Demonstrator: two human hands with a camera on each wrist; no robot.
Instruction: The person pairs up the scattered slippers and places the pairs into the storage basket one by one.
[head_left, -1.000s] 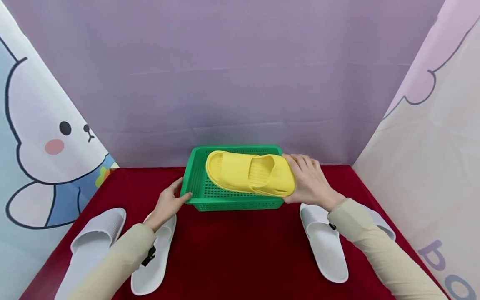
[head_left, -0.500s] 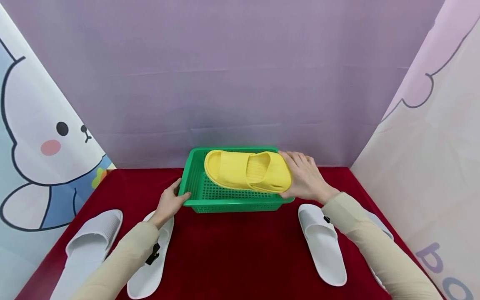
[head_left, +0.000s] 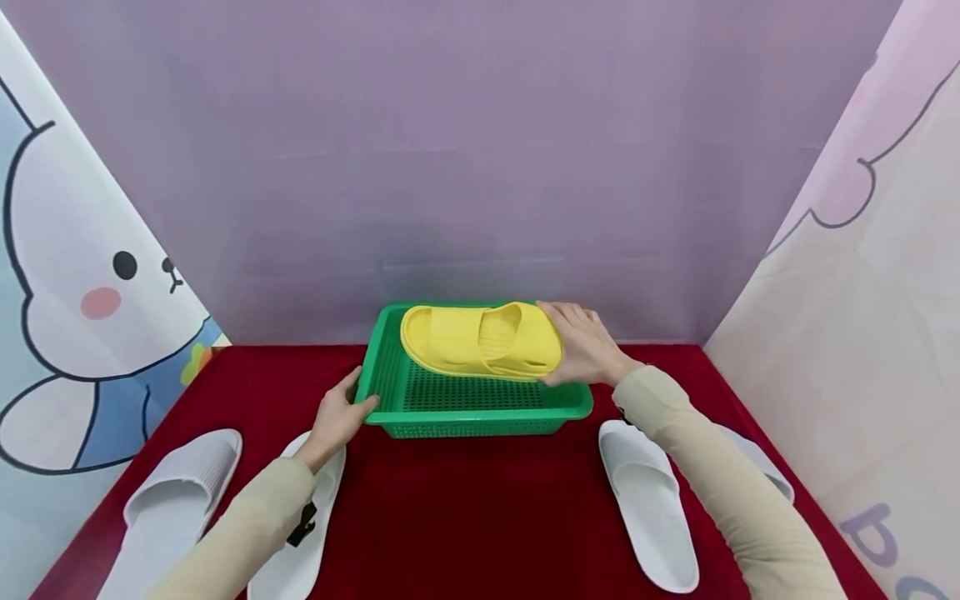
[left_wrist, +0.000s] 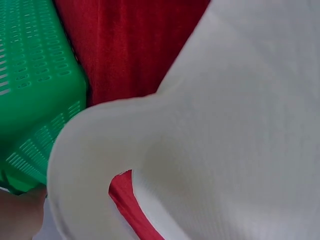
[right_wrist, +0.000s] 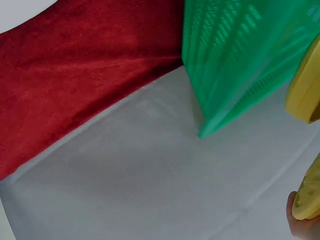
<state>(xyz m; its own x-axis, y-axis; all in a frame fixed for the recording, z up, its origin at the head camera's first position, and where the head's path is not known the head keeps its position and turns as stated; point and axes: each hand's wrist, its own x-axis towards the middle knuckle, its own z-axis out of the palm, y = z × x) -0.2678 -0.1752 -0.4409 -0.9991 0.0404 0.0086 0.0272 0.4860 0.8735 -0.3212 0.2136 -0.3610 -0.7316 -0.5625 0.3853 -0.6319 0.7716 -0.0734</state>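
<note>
A yellow slipper [head_left: 480,340] lies across the far part of a green perforated basket [head_left: 465,417] on the red cloth. My right hand [head_left: 581,350] grips the slipper's toe end at the basket's right side. My left hand [head_left: 337,412] holds the basket's near left corner, thumb on the rim. In the left wrist view a white slipper [left_wrist: 210,150] fills the frame beside the green basket [left_wrist: 35,90]. The right wrist view shows the basket's corner [right_wrist: 235,65] and an edge of the yellow slipper [right_wrist: 305,95].
Three white slippers lie on the red cloth: one far left [head_left: 176,492], one under my left forearm [head_left: 300,533], one at the right [head_left: 652,500]. A further white one [head_left: 757,462] is partly hidden behind my right arm. Cloth walls enclose the sides and back.
My right hand has carried the yellow slipper leftward and farther back over the basket, lowering it. My left hand stays on the basket's corner.
</note>
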